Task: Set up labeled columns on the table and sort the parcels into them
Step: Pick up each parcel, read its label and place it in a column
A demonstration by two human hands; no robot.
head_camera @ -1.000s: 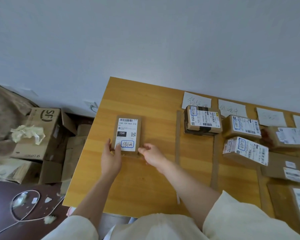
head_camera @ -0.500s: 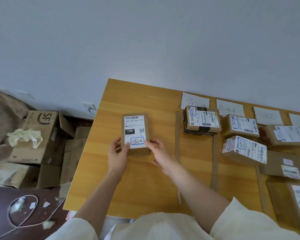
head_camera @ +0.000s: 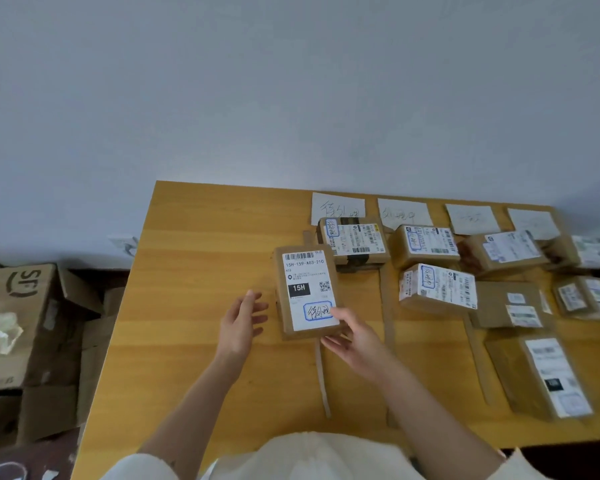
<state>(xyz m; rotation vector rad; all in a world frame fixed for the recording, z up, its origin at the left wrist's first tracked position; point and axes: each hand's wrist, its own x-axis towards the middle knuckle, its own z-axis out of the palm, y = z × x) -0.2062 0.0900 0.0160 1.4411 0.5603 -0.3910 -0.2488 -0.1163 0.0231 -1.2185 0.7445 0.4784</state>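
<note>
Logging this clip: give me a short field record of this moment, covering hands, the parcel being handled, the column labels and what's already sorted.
left hand: left hand open, beside the parcel, not touching it
right hand: right hand grips the parcel's near right corner
parcel in hand: flat brown parcel, label up, printed 15H, blue-circled handwriting
position: over the tape strip at the left edge of the first column
column labels: four paper slips; leftmost paper slip at the far edge
sorted parcels: taped box under the first slip; more parcels in the columns to the right
table: wooden table

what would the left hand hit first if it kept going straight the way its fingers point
Probably the parcel held by the right hand: the left hand is open, fingers aimed right at its near side, though depth is unclear.
</note>
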